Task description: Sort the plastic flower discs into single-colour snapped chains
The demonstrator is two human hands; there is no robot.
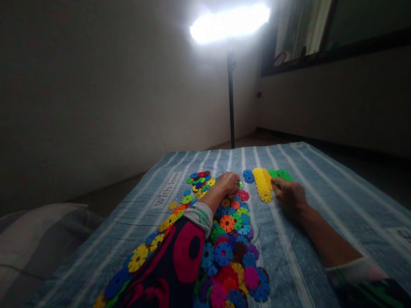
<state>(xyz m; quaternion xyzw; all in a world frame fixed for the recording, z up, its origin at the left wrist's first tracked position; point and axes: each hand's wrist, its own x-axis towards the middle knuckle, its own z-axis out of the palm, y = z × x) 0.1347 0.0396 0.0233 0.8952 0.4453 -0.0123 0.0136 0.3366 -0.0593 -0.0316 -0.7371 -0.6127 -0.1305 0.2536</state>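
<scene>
So the yellow discs (263, 185) sit in a neat overlapping row on the cloth, right between the two hands. The right hand (290, 194) is at the row's right edge, fingertips close together, but I honestly can't tell if its grip has a disc or is just touching the row. The left hand (228, 183) seems to be pinching a small green disc (239, 185). Blue discs (248, 176) lie just left of the row, a green cluster (280, 174) behind the right hand.

My worry: one sideways nudge from those right fingers and the row skews, since nothing visible pins it. Also, that left sleeve (188, 252) hangs over the messy pile (227, 223), so dragging it back could scatter pieces. Any wrinkle in the striped cloth (324, 192) might shift everything too.
</scene>
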